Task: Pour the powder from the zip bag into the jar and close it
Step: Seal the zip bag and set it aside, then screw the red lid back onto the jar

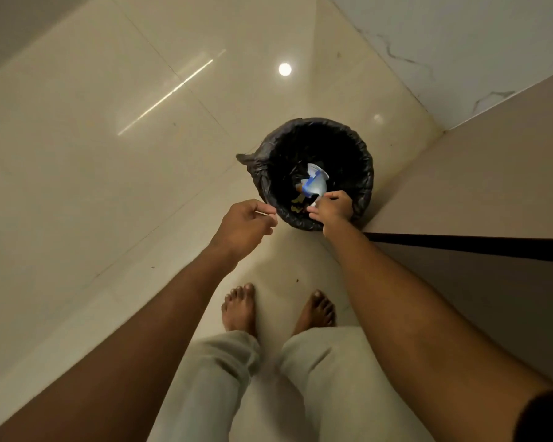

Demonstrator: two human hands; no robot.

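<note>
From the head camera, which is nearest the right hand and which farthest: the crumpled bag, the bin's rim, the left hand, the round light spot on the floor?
1. Crumpled bag: held in the right hand, over the bin.
2. Bin's rim: just under and beside that hand.
3. Left hand: to the left, outside the bin.
4. Light spot: far beyond the bin.

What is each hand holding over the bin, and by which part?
The right hand pinches the crumpled zip bag by its lower edge, above the black-lined bin. The left hand holds nothing visible.
</note>
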